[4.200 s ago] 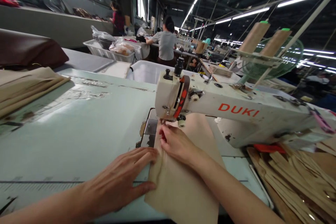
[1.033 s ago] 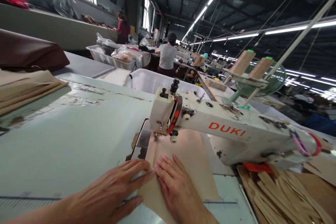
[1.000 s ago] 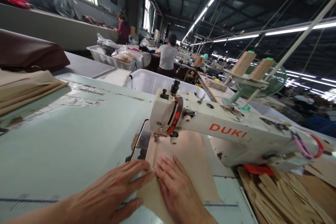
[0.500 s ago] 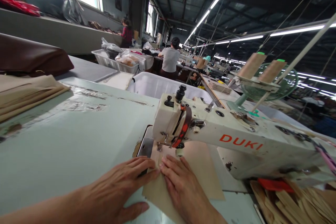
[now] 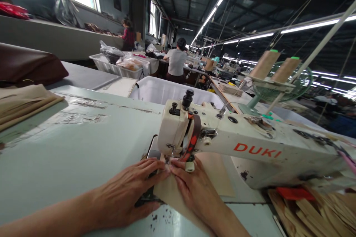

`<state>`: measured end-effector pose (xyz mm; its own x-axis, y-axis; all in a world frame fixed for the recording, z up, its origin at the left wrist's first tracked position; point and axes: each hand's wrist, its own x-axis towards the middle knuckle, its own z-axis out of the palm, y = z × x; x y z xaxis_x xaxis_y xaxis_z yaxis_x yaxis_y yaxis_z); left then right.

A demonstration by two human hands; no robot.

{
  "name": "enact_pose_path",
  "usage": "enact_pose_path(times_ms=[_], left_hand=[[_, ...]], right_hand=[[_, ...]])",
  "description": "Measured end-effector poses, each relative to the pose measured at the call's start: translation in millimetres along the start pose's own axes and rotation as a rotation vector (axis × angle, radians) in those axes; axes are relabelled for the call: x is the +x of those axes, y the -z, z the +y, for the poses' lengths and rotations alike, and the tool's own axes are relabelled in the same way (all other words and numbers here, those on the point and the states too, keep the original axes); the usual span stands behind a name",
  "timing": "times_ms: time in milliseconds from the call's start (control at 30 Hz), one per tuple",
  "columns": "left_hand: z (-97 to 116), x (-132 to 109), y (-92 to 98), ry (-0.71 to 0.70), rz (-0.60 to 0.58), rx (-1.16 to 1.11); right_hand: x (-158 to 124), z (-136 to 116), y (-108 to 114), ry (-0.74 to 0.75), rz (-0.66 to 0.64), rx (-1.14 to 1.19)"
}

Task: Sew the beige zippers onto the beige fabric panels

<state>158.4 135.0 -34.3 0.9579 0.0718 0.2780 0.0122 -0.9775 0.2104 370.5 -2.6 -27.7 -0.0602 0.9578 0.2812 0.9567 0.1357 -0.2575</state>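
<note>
A beige sheet of material (image 5: 218, 174) lies on the bed of a white sewing machine (image 5: 219, 139) and runs under its presser foot (image 5: 167, 160). My left hand (image 5: 133, 189) rests at the sheet's left edge, fingers stretched out and thumb apart on the table side. Flat on top of the sheet, my right hand (image 5: 196, 187) presses with its fingertips just beside the presser foot. Both sets of fingertips nearly meet in front of the needle area. The needle's tip and part of the sheet are hidden by the hands and machine head.
Folded beige pieces (image 5: 25, 103) and a dark red leather item (image 5: 27, 64) lie at the left. A white bin (image 5: 155, 89) stands behind the machine. Thread cones (image 5: 265, 64) and a green fan (image 5: 302, 81) are at the right, above stacked beige strips (image 5: 314, 211). A person (image 5: 176, 61) sits ahead.
Both hands and the beige sheet have slid a little forward, closer to the presser foot. More of the chipped table edge shows below the left hand. The camera has shifted slightly.
</note>
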Motion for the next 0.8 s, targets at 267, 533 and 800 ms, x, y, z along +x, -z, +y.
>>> enact_pose_path(times_ms=[267,533,800], left_hand=[[-10.4,0.9,-10.9,0.019,0.053,-0.014],[-10.0,3.5,-9.1,0.017,0.036,-0.028],[2.5,12.2,10.9,-0.012,-0.032,-0.055]], right_hand=[[1.9,5.0,0.3,-0.042,0.095,0.013],[0.1,5.4,-2.0,-0.073,0.122,0.017],[1.6,-6.9,12.0,-0.146,-0.059,-0.217]])
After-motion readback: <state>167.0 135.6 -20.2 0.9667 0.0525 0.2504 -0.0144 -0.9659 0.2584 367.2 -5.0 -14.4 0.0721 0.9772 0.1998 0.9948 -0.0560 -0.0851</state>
